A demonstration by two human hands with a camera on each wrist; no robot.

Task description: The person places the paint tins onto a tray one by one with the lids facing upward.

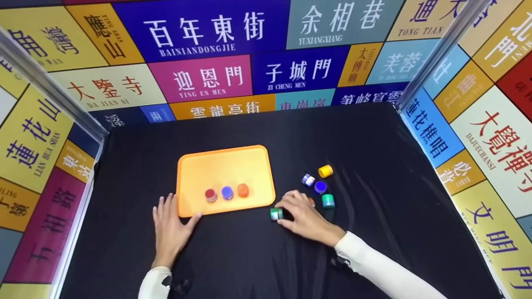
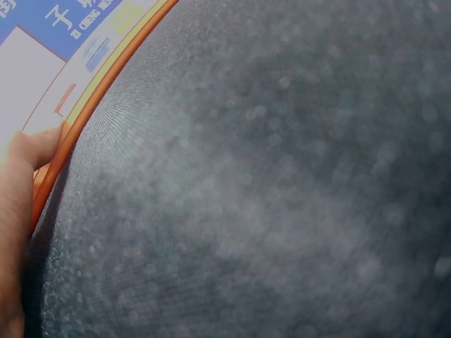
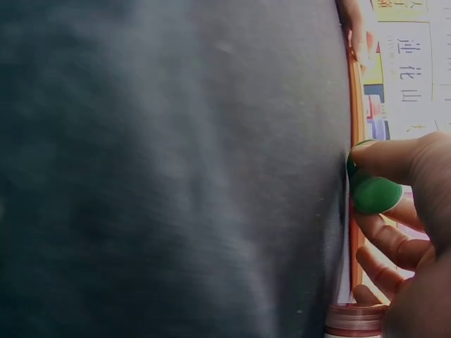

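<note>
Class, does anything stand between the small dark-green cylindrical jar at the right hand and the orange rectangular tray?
No object visibly does: between the small dark-green cylindrical jar and the orange rectangular tray lie only black cloth and the tray's raised rim.

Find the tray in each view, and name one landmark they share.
Head: tray just left of centre.
Left wrist: tray at upper left, its rim slanting.
Right wrist: tray right of centre, a narrow upright strip.
Shared landmark: left hand, at the tray's edge.

Multicoloured lettered walls (image 1: 199, 79), metallic corner posts (image 1: 441, 54), creased black cloth (image 1: 249, 257).
</note>
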